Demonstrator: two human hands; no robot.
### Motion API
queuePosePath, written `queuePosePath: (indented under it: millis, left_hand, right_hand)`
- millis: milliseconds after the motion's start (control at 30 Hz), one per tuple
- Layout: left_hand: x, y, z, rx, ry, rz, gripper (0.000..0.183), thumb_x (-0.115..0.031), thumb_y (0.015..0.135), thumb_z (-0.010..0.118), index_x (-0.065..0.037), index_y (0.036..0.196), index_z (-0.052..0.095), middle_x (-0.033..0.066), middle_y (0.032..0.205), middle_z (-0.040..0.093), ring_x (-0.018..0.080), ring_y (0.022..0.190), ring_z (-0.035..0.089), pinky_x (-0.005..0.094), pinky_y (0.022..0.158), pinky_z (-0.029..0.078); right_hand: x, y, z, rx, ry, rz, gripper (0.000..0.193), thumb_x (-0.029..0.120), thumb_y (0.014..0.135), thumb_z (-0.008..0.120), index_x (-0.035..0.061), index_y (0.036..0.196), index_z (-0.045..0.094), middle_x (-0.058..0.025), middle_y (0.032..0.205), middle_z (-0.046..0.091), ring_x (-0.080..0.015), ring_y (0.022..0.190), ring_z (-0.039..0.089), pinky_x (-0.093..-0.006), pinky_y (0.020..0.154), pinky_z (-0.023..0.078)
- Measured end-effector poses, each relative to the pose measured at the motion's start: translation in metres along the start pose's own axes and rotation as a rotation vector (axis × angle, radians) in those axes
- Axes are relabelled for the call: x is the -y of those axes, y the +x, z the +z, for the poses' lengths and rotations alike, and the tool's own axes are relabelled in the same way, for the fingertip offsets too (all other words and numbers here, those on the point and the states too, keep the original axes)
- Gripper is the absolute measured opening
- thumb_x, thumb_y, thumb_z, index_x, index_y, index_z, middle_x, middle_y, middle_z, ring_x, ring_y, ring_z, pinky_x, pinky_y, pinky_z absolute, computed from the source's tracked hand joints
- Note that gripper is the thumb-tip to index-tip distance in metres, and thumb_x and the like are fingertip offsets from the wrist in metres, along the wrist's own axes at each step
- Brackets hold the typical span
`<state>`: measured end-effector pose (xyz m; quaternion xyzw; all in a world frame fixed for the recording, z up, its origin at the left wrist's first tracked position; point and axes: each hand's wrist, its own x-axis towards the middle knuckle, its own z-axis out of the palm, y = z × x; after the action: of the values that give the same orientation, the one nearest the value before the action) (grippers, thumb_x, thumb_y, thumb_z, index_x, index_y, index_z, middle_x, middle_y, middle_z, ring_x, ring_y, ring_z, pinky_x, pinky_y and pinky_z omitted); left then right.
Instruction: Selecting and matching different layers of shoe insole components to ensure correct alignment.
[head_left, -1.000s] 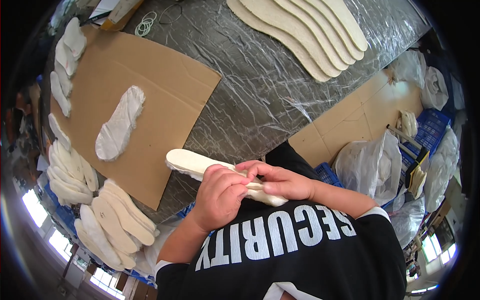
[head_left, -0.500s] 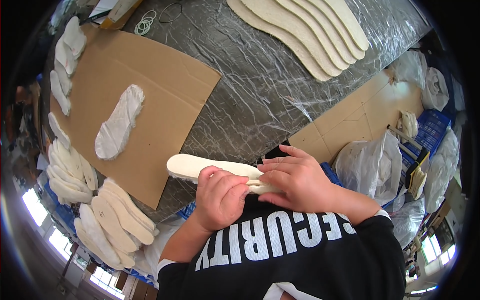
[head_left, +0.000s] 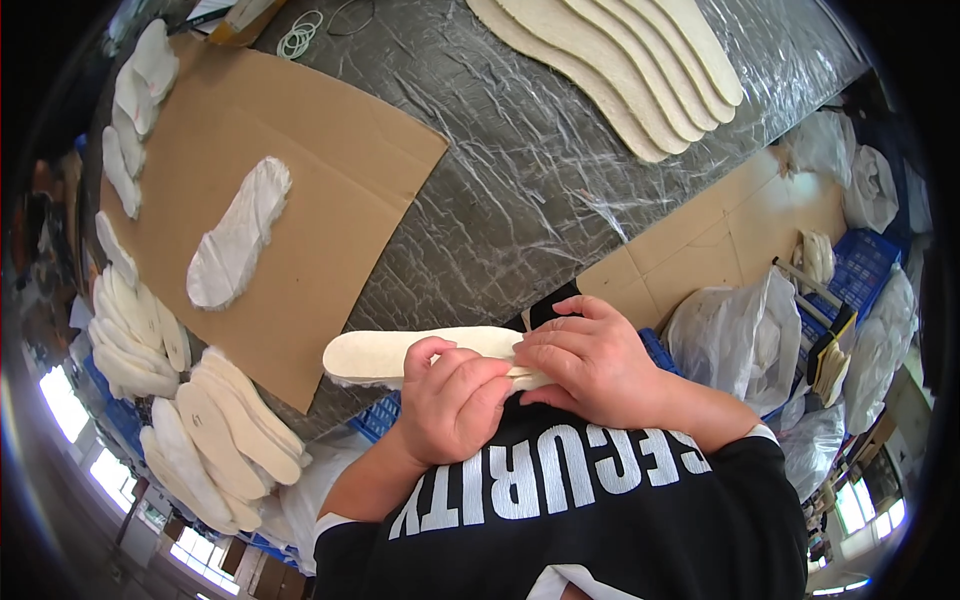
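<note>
A cream insole point(head_left: 400, 352) with a fuzzy white underside lies crosswise close to my body, held in both hands. My left hand point(head_left: 455, 400) grips its near edge around the middle, thumb and fingers closed. My right hand point(head_left: 600, 362) is wrapped over its right end, fingertips pressed on the top and thumb below. Between the hands the edge shows more than one layer; my fingers hide how they meet. Beyond, on a brown cardboard sheet point(head_left: 330, 150), lies a single white fluffy insole point(head_left: 240, 235).
A fanned stack of cream insoles point(head_left: 620, 80) lies on the plastic-covered table point(head_left: 480, 220). Insole piles point(head_left: 235, 430) line the left side. Pale rubber bands point(head_left: 300, 36) lie at the far left. Plastic bags point(head_left: 740, 335) and a blue crate point(head_left: 865, 270) stand on the right.
The insole's left end has swung slightly toward me and leftward, its top face now showing more. My left hand has moved a little right along the edge; my right hand keeps its grip.
</note>
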<state>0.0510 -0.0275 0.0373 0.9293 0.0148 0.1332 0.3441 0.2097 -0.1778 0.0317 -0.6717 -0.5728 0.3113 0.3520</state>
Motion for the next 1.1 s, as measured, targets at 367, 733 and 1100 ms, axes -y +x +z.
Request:
queuePosePath:
  millis: [367, 733, 1100]
  left_hand:
    - [-0.003, -0.001, 0.000, -0.029, -0.005, 0.010, 0.016, -0.009, 0.079, 0.072, -0.008, 0.088, 0.059, 0.0053, 0.093, 0.068, 0.0195, 0.074, 0.062, 0.0421, 0.085, 0.040]
    - [0.001, -0.004, -0.012, -0.037, -0.002, -0.112, 0.047, -0.032, 0.066, 0.085, -0.013, 0.098, 0.057, 0.0036, 0.105, 0.064, 0.0234, 0.088, 0.061, 0.0474, 0.095, 0.037]
    - [-0.008, -0.002, -0.026, -0.006, 0.224, -0.193, 0.035, -0.032, 0.067, 0.084, -0.012, 0.087, 0.064, 0.0015, 0.098, 0.063, 0.0213, 0.079, 0.052, 0.0404, 0.076, 0.034]
  right_hand:
    - [-0.006, -0.005, 0.007, -0.091, 0.022, -0.083, 0.031, 0.011, 0.061, 0.079, 0.0080, 0.090, 0.068, -0.0037, 0.090, 0.073, -0.0189, 0.081, 0.069, -0.0383, 0.080, 0.051]
    - [-0.009, -0.002, 0.006, -0.252, -0.022, -0.131, 0.024, 0.006, 0.061, 0.073, 0.0075, 0.084, 0.065, -0.0020, 0.074, 0.068, -0.0185, 0.067, 0.067, -0.0343, 0.070, 0.052]
    - [-0.013, -0.004, 0.006, -0.253, 0.032, -0.054, 0.032, 0.002, 0.055, 0.075, 0.0068, 0.085, 0.065, -0.0040, 0.069, 0.066, -0.0204, 0.064, 0.066, -0.0354, 0.067, 0.051]
